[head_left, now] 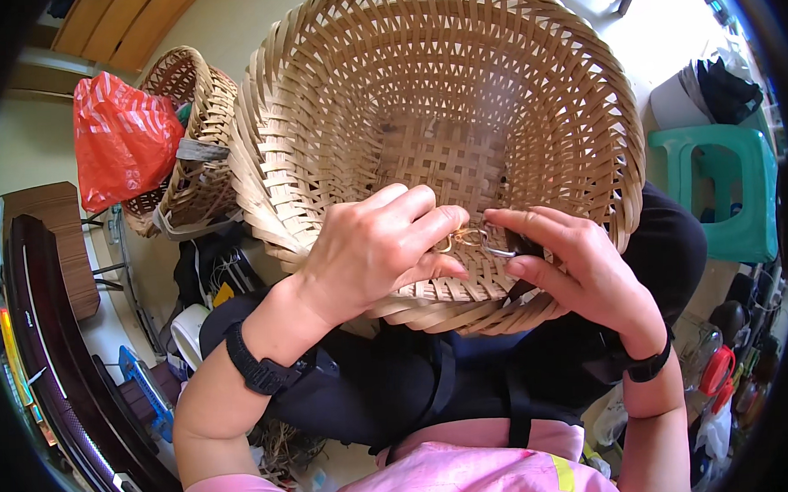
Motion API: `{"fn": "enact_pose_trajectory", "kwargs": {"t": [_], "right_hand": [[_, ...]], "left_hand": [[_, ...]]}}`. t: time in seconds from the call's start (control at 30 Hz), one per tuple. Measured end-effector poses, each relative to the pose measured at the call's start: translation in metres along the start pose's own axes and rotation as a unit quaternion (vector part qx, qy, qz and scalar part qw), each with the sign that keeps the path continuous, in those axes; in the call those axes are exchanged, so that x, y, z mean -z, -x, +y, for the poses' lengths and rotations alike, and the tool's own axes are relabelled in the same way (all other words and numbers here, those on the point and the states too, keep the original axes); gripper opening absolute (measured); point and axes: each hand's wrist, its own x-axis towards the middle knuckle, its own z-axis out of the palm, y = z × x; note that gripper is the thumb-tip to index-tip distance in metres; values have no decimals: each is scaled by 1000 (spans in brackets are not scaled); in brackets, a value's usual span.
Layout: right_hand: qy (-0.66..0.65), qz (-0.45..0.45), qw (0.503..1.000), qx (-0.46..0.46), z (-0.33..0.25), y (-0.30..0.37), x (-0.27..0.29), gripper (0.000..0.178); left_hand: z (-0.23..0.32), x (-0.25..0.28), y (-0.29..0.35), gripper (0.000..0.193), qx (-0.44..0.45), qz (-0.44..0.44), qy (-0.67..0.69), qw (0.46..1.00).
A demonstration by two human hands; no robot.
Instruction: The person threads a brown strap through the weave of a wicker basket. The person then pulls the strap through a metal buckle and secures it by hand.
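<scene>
A large basket of pale woven strips rests on my lap, its opening tipped up toward me. Over its near rim my two hands meet. My left hand is closed, thumb and forefinger pinching one end of a small gold-coloured wire piece. Beside it, a bent silver metal loop is pinched by my right hand, and the two metal pieces appear to touch. A dark strap-like piece shows between my right thumb and fingers. How the pieces join is too small to make out.
At the left stands a second woven basket with a red plastic bag against it. A green plastic stool and a white bin are at the right. Dark-framed furniture lines the left edge; assorted items crowd the lower right.
</scene>
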Motion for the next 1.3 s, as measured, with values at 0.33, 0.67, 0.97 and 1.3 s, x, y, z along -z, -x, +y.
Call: {"fn": "enact_pose_trajectory", "kwargs": {"t": [0.33,0.67,0.97,1.3], "right_hand": [[13,25,999,-42,-2,11,-5,60],[41,28,999,-20,3,4,-2,51],[128,294,944,81,-7,19,-14,34],[340,143,917,149,12,61,-54,56]], "left_hand": [[-1,-1,3,38,10,-10,11,1000],[-20,-3,13,19,116,-108,175,972],[-52,0,26,31,284,-169,54,942],[-6,56,54,74,74,-316,0,946]]}}
